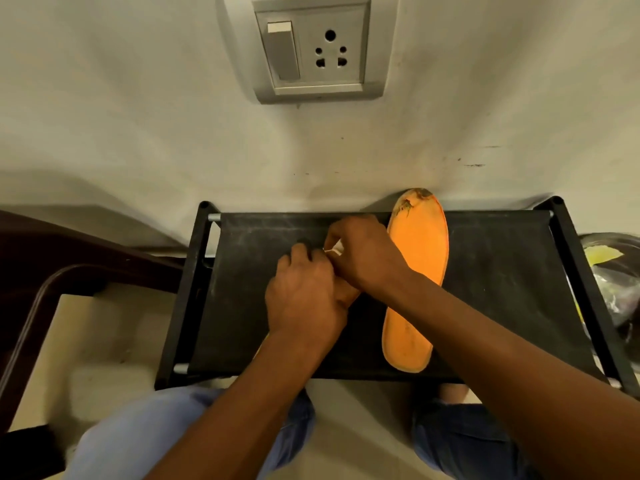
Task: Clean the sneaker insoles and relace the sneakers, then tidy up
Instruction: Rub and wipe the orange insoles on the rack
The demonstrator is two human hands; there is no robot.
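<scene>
Two hands meet left of the orange insole on the black rack: right hand grasping a white scrap, left hand curled, its grip's contents hidden; wall socket above, bin bag right.

My left hand and right hand are bare. My forearms carry no sleeves. I wear blue jeans.

Wall socket, dark chair
</scene>
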